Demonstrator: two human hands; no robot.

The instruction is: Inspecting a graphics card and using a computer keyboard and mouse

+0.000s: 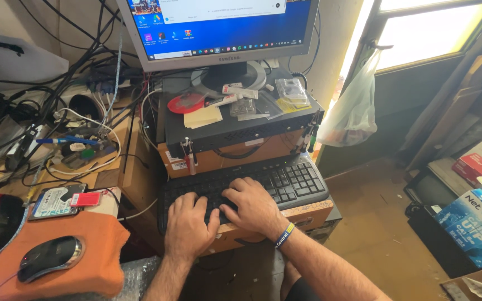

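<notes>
Both of my hands rest on a black keyboard [285,181] that lies on a cardboard box. My left hand [188,226] covers the keyboard's left half, fingers spread over the keys. My right hand [254,206] sits over the middle keys, with a blue and yellow band on its wrist. Neither hand holds anything. Behind the keyboard a monitor [218,28] with a blue desktop stands on a flat black box [235,128].
A dark mouse [50,258] lies on an orange cloth at the lower left, beside a bare hard drive [57,200]. Tangled cables fill the left bench. A plastic bag [355,108] hangs by the window. Cardboard boxes [475,223] stand at the right.
</notes>
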